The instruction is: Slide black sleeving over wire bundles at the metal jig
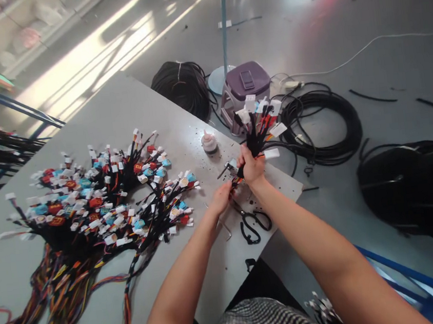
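Right hand (pixel 251 167) is gripping, fist closed, the black-wrapped neck of a harness (pixel 258 129) just above the table's far right corner. Left hand (pixel 222 197) is lying just below it, fingers narrowed; they are probably pinching the harness's lower end, though the detail is too small to be sure.

The harness is pointing up and away from the person, its long axis running from the hands toward the floor beyond the corner. Thin black, orange and red wires are fanning out at the top into small white rectangular plugs.

Black-handled scissors (pixel 254 223) are lying flat just nearer the person than the hands. A small squat bottle (pixel 209 143) is standing upright near the far edge. The table (pixel 126 109) is showing a smooth grey matt top, with bare room between the hands and a pile (pixel 100 200) of like harnesses spreading over its left half, plugs white, blue and red.

Past the edge, a coil (pixel 326 124) of black cable is lying on the floor beside a purple plastic stool (pixel 246 84).
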{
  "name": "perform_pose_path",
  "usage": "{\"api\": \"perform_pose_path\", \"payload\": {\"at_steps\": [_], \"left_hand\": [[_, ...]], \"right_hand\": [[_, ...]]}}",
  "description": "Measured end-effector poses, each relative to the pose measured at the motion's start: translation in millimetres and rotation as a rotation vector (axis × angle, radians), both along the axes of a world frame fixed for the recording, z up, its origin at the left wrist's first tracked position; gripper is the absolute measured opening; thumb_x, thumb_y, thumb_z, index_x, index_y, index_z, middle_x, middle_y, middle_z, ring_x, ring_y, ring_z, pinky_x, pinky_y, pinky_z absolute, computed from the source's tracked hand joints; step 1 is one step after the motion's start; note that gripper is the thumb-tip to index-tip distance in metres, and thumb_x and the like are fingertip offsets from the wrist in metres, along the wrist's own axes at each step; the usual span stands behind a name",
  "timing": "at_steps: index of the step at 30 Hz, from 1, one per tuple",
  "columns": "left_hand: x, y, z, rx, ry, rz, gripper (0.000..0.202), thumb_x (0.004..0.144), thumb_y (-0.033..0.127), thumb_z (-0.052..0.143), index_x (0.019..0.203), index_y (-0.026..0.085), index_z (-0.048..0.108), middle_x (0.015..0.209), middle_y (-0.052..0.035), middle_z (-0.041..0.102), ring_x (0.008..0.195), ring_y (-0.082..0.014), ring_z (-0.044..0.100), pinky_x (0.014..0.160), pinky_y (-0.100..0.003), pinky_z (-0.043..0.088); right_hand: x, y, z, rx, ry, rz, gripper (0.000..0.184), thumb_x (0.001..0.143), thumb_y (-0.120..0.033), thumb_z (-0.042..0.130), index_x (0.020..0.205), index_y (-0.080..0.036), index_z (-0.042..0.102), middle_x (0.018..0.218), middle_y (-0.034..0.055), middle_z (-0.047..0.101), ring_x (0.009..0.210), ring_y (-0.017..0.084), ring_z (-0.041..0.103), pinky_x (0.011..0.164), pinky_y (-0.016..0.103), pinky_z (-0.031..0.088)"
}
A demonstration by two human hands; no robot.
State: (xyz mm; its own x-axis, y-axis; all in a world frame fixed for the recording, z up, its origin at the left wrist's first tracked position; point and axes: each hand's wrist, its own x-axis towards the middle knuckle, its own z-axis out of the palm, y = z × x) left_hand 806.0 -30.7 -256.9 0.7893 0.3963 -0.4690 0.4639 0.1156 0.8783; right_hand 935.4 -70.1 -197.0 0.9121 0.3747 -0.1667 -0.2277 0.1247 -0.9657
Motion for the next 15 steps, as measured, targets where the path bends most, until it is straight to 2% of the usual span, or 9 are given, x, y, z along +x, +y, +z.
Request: {"api": "perform_pose_path", "payload": {"at_steps": [2, 4, 6, 7, 9, 11, 13, 15], "left_hand": [[11, 4, 1.8, -0.023, -0.017, -0.036, 0.059, 0.083, 0.074, 0.036, 0.069, 0.018, 0.051, 0.056, 0.0022, 0.042, 0.052, -0.0113, 0.037, 0.051, -0.025, 0.029], [15, 6, 2.7, 0.028, -0.018, -0.042, 0.058, 0.086, 0.071, 0.036, 0.064, 0.019, 0.048, 0.055, 0.0021, 0.040, 0.052, -0.0115, 0.036, 0.052, -0.025, 0.030], [10, 5, 3.2, 0.143, 0.003, -0.027, 0.057, 0.089, 0.067, 0.032, 0.062, 0.019, 0.046, 0.056, 0.0011, 0.041, 0.054, -0.0128, 0.038, 0.055, -0.026, 0.031], [6, 4, 3.5, 0.216, 0.025, -0.017, 0.056, 0.091, 0.065, 0.031, 0.060, 0.020, 0.046, 0.056, 0.0004, 0.042, 0.055, -0.0137, 0.040, 0.056, -0.026, 0.031], [0, 1, 4.9, 0.335, 0.079, -0.003, 0.057, 0.093, 0.062, 0.028, 0.059, 0.020, 0.046, 0.055, -0.0007, 0.043, 0.057, -0.0153, 0.042, 0.058, -0.027, 0.032], [1, -1, 7.6, 0.371, 0.125, 0.014, 0.059, 0.094, 0.060, 0.024, 0.057, 0.020, 0.047, 0.054, -0.0018, 0.044, 0.057, -0.0165, 0.044, 0.058, -0.027, 0.032], [10, -3, 11.0, 0.350, 0.163, 0.046, 0.063, 0.095, 0.061, 0.020, 0.056, 0.020, 0.047, 0.054, -0.0032, 0.045, 0.058, -0.0177, 0.046, 0.059, -0.028, 0.033], [20, -5, 14.3, 0.354, 0.206, 0.092, 0.066, 0.095, 0.062, 0.017, 0.053, 0.020, 0.047, 0.053, -0.0045, 0.046, 0.058, -0.0184, 0.047, 0.060, -0.029, 0.033]], "right_hand": [[0, -17, 1.2, -0.142, -0.131, 0.007, 0.044, 0.079, -0.063, 0.054, 0.070, -0.020, 0.048, 0.059, -0.0017, 0.049, 0.058, 0.012, 0.049, 0.059, 0.025, 0.044], [-9, -43, 1.4, -0.275, -0.297, -0.029, 0.041, 0.080, -0.059, 0.057, 0.088, -0.019, 0.055, 0.082, 0.0030, 0.059, 0.076, 0.016, 0.055, 0.071, 0.028, 0.047], [-28, -77, -3.8, -0.378, -0.461, -0.059, 0.041, 0.082, -0.054, 0.058, 0.103, -0.018, 0.054, 0.095, 0.0059, 0.059, 0.087, 0.018, 0.056, 0.080, 0.032, 0.046], [-41, -95, -9.0, -0.437, -0.521, -0.038, 0.038, 0.085, -0.051, 0.056, 0.104, -0.018, 0.054, 0.095, 0.0065, 0.059, 0.086, 0.019, 0.056, 0.082, 0.033, 0.045], [-69, -128, -23.2, -0.619, -0.592, 0.116, 0.029, 0.089, -0.045, 0.053, 0.097, -0.017, 0.056, 0.088, 0.0067, 0.060, 0.083, 0.020, 0.056, 0.081, 0.034, 0.044], [-93, -152, -38.6, -0.879, -0.627, 0.355, 0.025, 0.086, -0.039, 0.059, 0.096, -0.016, 0.059, 0.089, 0.0084, 0.062, 0.085, 0.023, 0.058, 0.080, 0.036, 0.042], [-107, -166, -50.0, -1.101, -0.657, 0.563, 0.033, 0.080, -0.034, 0.069, 0.104, -0.015, 0.060, 0.097, 0.0110, 0.064, 0.091, 0.026, 0.059, 0.082, 0.037, 0.039], [-115, -175, -55.4, -1.206, -0.673, 0.675, 0.041, 0.078, -0.031, 0.074, 0.112, -0.014, 0.059, 0.101, 0.0119, 0.065, 0.094, 0.027, 0.060, 0.084, 0.037, 0.038]]}}
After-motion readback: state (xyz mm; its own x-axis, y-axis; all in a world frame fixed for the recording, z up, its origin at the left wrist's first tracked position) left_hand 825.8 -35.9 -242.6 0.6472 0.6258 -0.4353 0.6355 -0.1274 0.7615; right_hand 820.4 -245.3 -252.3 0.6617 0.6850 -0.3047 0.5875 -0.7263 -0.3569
